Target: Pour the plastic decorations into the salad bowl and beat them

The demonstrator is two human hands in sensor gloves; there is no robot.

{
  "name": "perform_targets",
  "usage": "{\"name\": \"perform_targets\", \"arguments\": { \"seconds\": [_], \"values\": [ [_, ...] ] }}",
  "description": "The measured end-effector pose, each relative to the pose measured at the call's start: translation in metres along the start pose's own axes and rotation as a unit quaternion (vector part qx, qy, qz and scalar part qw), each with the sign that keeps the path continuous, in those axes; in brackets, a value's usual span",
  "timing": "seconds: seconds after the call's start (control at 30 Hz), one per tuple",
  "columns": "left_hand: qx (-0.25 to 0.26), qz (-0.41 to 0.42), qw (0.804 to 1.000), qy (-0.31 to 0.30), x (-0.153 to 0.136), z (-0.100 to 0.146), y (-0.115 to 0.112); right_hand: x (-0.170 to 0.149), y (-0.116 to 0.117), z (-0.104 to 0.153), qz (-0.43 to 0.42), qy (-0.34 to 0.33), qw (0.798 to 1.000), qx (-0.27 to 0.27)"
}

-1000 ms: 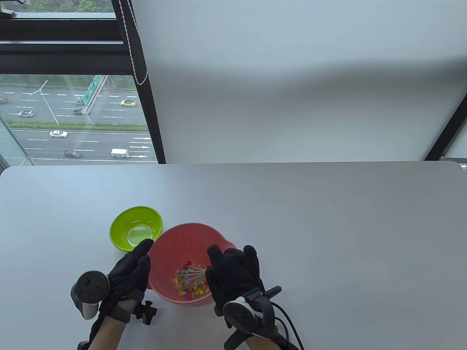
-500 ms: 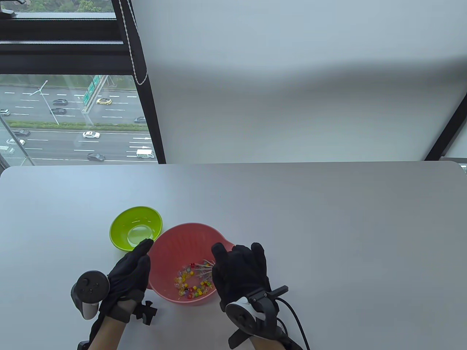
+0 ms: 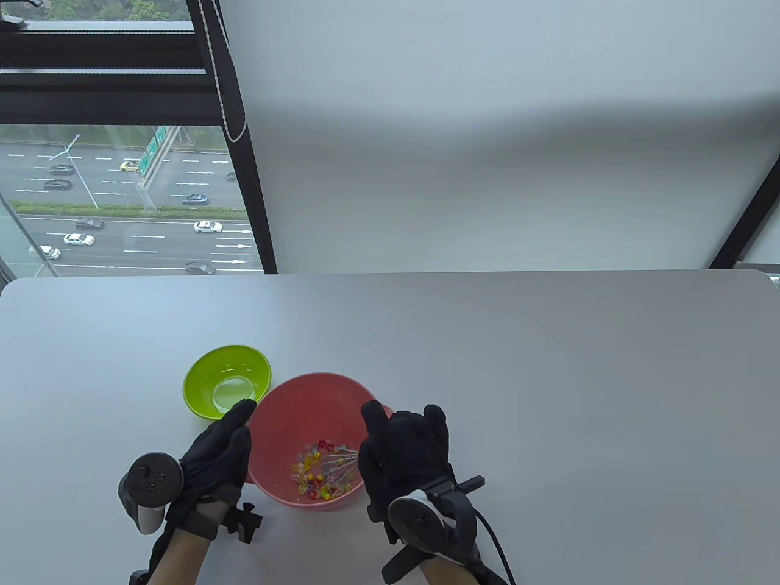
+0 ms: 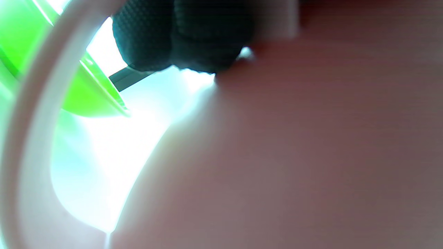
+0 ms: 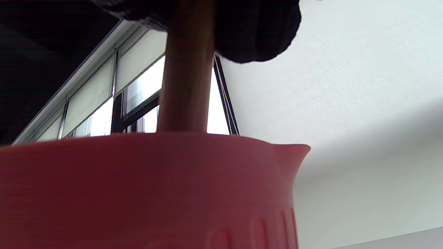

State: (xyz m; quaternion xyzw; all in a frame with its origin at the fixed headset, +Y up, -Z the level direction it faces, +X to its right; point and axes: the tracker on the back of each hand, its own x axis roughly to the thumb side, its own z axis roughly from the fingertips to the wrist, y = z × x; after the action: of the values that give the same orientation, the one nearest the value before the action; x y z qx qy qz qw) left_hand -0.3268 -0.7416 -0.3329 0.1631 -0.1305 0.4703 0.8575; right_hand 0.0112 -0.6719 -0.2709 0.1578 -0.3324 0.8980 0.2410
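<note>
A pink salad bowl (image 3: 292, 408) sits near the table's front edge, with several small coloured plastic decorations (image 3: 311, 478) at its bottom. My right hand (image 3: 405, 454) grips a whisk by its wooden handle (image 5: 187, 83); the wire head (image 3: 338, 463) is down among the decorations. My left hand (image 3: 219, 451) presses against the bowl's left outer wall (image 4: 294, 155) with straight fingers (image 4: 180, 38). From the right wrist view the bowl's outer wall (image 5: 145, 193) fills the lower frame.
An empty lime-green bowl (image 3: 227, 382) stands just behind and left of the pink bowl, almost touching it. The grey table (image 3: 548, 378) stretches wide to the right and back. A window and blind stand behind the table's far edge.
My right hand has moved to the right and slightly nearer, dragging the whisk head through the decorations, which have shifted. The left hand and both bowls have stayed put.
</note>
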Motion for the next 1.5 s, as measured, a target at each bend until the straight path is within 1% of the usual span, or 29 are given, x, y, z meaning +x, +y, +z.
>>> {"name": "perform_targets", "arguments": {
  "seconds": [0.2, 0.5, 0.63, 0.7, 0.97, 1.33, 1.5],
  "values": [
    [0.000, 0.000, 1.000, 0.000, 0.000, 0.000, 0.000, -0.001, 0.007, 0.001, -0.041, 0.019, 0.999, 0.023],
    [0.000, 0.000, 1.000, 0.000, 0.000, 0.000, 0.000, 0.007, 0.020, 0.006, -0.023, -0.006, 0.998, 0.053],
    [0.000, -0.001, 1.000, 0.000, 0.000, 0.000, 0.000, 0.011, 0.022, 0.007, 0.020, -0.029, 0.998, 0.047],
    [0.000, 0.000, 1.000, 0.000, 0.000, 0.000, 0.000, 0.011, 0.023, 0.007, 0.025, -0.030, 0.998, 0.046],
    [0.000, -0.002, 1.000, -0.001, 0.000, 0.000, 0.000, 0.002, 0.017, 0.007, 0.062, -0.030, 0.998, 0.015],
    [-0.001, 0.000, 1.000, -0.002, 0.000, 0.000, 0.000, -0.001, 0.004, 0.003, 0.046, -0.015, 0.999, -0.019],
    [-0.001, -0.001, 1.000, -0.002, 0.000, 0.000, 0.000, -0.004, 0.001, 0.002, 0.029, -0.002, 0.999, -0.022]
  ]
}}
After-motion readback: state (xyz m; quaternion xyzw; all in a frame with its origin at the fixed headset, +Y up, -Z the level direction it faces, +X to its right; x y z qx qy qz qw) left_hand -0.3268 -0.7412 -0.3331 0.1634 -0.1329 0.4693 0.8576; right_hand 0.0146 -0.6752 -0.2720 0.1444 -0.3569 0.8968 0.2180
